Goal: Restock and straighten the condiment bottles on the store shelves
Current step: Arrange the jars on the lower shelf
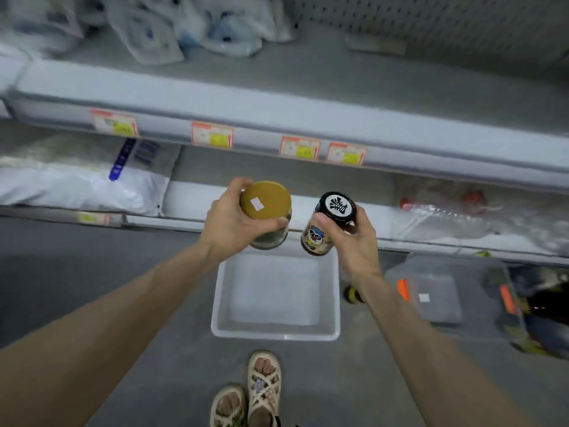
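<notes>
Standing over the tub (274, 291) on the floor, I hold two jars above its far edge, hands apart: left hand (229, 223) clasping the gold-lidded jar (265, 200), right hand (354, 238) the black-lidded jar (337, 208), lids up, likely bound for the lower shelf (323, 177) beyond.

Bare stretch of lower shelf (187, 198) ahead, white sack (77, 186) left, wrapped bottles (446, 211) right, upper shelf lip (277, 118) overhead.

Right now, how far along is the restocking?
Done: the white tub on the floor holds nothing. In hand: the left hand grips a gold-lidded jar, the right hand a black-lidded jar. Left: neither is on the lower shelf yet.
</notes>
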Action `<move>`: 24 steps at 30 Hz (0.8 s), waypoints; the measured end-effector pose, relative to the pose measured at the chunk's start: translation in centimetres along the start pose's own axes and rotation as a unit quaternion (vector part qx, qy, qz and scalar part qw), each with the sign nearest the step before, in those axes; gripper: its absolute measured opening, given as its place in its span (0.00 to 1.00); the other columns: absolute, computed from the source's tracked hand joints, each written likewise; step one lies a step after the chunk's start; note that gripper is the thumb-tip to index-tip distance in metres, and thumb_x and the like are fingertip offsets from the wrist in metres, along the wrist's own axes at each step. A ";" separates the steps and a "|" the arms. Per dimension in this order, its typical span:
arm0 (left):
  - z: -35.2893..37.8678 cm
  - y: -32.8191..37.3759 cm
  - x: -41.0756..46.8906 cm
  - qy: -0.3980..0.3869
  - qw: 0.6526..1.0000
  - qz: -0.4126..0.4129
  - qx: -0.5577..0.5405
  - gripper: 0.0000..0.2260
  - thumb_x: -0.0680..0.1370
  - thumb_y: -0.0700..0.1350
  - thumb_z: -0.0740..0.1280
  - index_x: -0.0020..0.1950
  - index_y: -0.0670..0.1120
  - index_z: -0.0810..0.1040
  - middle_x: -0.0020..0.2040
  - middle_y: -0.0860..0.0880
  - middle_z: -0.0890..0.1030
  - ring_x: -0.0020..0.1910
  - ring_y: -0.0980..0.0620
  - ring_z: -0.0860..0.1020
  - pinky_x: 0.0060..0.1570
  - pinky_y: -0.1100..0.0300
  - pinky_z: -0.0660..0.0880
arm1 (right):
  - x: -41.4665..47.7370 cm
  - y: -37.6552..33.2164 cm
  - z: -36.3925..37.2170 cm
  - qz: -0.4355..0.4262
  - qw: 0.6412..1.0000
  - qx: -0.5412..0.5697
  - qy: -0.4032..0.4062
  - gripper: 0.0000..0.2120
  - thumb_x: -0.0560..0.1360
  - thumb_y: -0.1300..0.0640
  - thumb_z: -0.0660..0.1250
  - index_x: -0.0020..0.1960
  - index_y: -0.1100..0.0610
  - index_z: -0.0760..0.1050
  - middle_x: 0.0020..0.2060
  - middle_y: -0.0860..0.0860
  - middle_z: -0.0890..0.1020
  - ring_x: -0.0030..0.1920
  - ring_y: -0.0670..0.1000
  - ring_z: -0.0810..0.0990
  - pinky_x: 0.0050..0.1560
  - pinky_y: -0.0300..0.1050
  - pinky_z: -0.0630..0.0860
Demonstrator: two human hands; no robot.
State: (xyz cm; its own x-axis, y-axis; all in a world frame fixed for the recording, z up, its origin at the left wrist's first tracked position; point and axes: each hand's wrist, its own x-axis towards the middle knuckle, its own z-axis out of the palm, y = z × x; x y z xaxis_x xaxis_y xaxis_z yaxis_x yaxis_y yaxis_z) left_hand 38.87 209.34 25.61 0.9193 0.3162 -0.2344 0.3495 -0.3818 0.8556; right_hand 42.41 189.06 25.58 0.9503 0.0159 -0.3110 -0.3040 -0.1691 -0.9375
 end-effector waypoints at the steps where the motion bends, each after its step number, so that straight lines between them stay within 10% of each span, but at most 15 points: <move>1: -1.4 2.9 -0.5 0.002 1.000 0.011 -0.005 0.36 0.55 0.62 0.80 0.56 0.57 0.68 0.49 0.56 0.78 0.52 0.50 0.78 0.53 0.53 0.77 | -0.8 -2.8 -0.6 -0.013 1.000 -0.001 -0.001 0.17 0.69 0.57 0.77 0.56 0.52 0.77 0.47 0.46 0.83 0.49 0.43 0.81 0.49 0.35 0.77; 12: -14.5 29.9 -4.5 0.035 0.987 0.151 -0.044 0.41 0.52 0.68 0.75 0.61 0.52 0.73 0.53 0.52 0.80 0.54 0.51 0.79 0.58 0.51 0.77 | -6.9 -30.3 -5.7 -0.125 0.992 0.031 0.011 0.15 0.70 0.55 0.75 0.55 0.51 0.77 0.48 0.47 0.84 0.50 0.45 0.82 0.49 0.39 0.78; 16: -17.6 36.2 -4.8 0.057 0.981 0.175 -0.059 0.32 0.63 0.54 0.80 0.63 0.49 0.73 0.54 0.51 0.79 0.55 0.50 0.77 0.58 0.53 0.76 | -7.1 -37.3 -6.4 -0.167 0.985 0.044 0.020 0.14 0.70 0.54 0.75 0.54 0.49 0.77 0.48 0.46 0.84 0.51 0.45 0.82 0.51 0.41 0.79; 24: -19.4 43.2 -1.5 0.110 0.971 0.200 -0.076 0.37 0.62 0.57 0.80 0.67 0.49 0.72 0.56 0.51 0.78 0.57 0.49 0.77 0.60 0.49 0.76 | -4.1 -46.3 -7.1 -0.227 0.972 0.057 0.021 0.17 0.70 0.53 0.75 0.58 0.50 0.76 0.51 0.45 0.83 0.52 0.44 0.81 0.51 0.40 0.78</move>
State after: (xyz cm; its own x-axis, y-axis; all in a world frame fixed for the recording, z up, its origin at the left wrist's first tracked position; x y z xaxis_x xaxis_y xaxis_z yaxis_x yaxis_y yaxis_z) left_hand 49.12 209.23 71.89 0.9096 0.3522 0.2205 -0.0738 -0.3852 0.9199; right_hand 53.07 189.84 71.38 0.9895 0.0217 0.1427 0.1436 -0.0433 -0.9887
